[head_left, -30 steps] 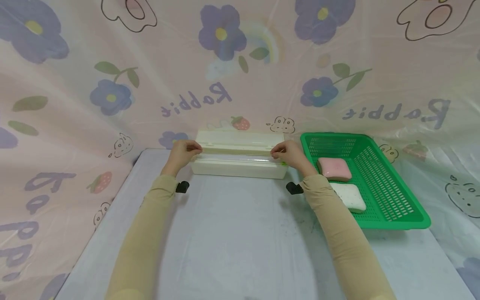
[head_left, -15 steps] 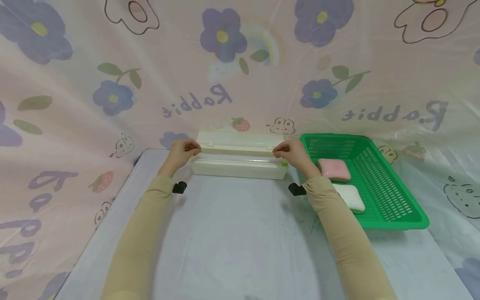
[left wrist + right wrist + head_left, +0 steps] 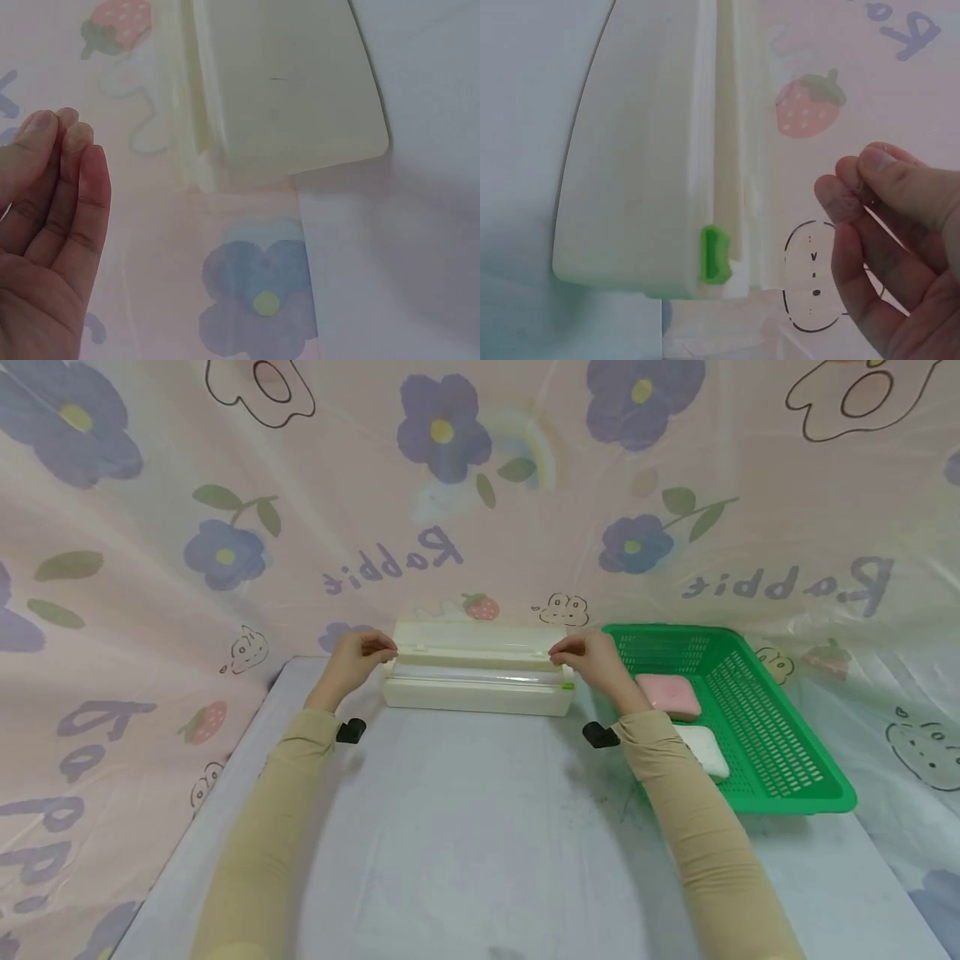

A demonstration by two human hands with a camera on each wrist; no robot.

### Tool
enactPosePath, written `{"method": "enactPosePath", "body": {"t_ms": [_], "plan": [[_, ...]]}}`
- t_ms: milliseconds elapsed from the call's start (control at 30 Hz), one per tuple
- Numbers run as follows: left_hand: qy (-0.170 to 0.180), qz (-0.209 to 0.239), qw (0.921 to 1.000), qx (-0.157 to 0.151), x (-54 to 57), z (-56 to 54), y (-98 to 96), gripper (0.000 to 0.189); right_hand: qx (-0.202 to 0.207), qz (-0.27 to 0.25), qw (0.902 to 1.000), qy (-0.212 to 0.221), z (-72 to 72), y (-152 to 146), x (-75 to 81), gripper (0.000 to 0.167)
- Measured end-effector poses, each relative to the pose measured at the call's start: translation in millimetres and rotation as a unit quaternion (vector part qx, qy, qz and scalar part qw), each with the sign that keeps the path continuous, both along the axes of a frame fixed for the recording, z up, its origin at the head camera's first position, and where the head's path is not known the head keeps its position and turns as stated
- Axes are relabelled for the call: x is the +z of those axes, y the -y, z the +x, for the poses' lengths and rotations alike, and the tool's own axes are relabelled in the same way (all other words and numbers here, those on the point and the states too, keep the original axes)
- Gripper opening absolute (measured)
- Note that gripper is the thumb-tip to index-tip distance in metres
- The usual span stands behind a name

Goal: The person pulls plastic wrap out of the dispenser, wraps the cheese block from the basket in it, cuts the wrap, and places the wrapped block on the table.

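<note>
An off-white cling film dispenser (image 3: 477,699) stands at the back of the table, its lid (image 3: 480,633) raised behind it. A shiny roll of clear film (image 3: 483,676) lies inside, and a green slide cutter (image 3: 715,255) sits at its right end. My left hand (image 3: 352,662) is at the left end, thumb and fingertips pinched together just above the box. At the right end my right hand (image 3: 592,662) pinches the same way, with a faint clear wrinkling at its fingertips (image 3: 844,199). The film between the hands is nearly invisible.
A green plastic basket (image 3: 795,693) stands on the right side of the table, holding a pink block (image 3: 667,695) and a white block (image 3: 703,750). My right sleeve partly covers the white one. A flower-printed curtain (image 3: 495,527) hangs right behind the dispenser.
Both hands have risen slightly from the film roll and moved a little farther apart, now nearer the lid's hinge line. The dispenser and basket stay in place.
</note>
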State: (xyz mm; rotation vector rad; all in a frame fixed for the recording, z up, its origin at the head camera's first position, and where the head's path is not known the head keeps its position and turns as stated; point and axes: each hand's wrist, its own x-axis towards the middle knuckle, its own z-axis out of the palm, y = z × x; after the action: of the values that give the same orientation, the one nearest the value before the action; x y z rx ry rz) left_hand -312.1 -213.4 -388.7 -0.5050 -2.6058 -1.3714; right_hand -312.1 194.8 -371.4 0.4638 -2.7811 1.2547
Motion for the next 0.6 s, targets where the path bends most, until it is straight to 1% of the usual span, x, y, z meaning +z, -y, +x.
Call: {"method": "enactPosePath", "body": {"t_ms": [167, 400, 600], "plan": [[-0.005, 0.012, 0.9999, -0.001, 6.7, 3.8, -1.1, 0.011, -0.001, -0.012, 0.9998, -0.017, 3.0, -3, 4.1, 0.016], [-0.009, 0.012, 0.9999, -0.005, 17.3, 9.7, -0.2, 0.011, 0.002, -0.023, 0.9987, -0.046, 8.2, -4, 10.4, 0.011], [-0.035, 0.003, 0.9993, 0.010, 25.6, 12.5, 0.6, 0.012, 0.010, -0.028, 0.9976, -0.062, 15.6, -2, 18.9, 0.011]]}}
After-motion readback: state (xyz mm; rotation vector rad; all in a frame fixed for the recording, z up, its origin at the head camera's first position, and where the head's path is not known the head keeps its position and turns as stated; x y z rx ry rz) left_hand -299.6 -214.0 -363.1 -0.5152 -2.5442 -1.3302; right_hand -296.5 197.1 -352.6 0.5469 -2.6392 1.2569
